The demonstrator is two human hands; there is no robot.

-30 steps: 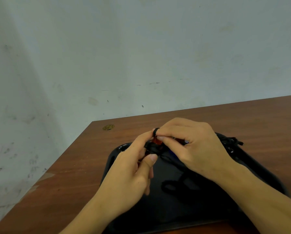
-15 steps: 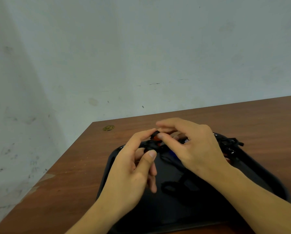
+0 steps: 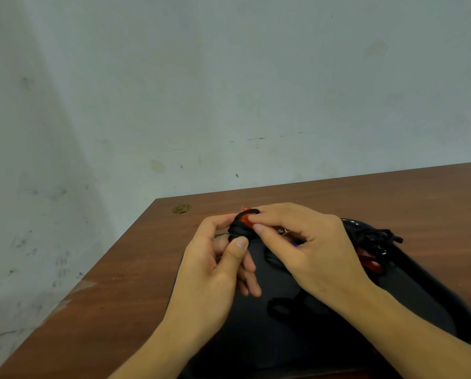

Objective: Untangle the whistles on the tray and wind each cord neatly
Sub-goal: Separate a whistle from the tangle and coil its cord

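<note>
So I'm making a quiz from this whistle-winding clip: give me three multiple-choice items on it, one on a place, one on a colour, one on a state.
1. Where does the glossy black plastic tray sit?
A. on the brown wooden table
B. on the floor
C. on a chair

2. What colour is the small plastic whistle held between the hands?
A. green
B. orange-red
C. white

3. What is the state of the black cord at that whistle?
A. stretched out straight
B. cut in pieces
C. bunched in wraps around it

Answers:
1 A, wood shows around the tray's left and far sides.
2 B, an orange-red body shows between the left hand and the right hand.
3 C, dark loops cover the whistle where the fingertips pinch it.
</note>
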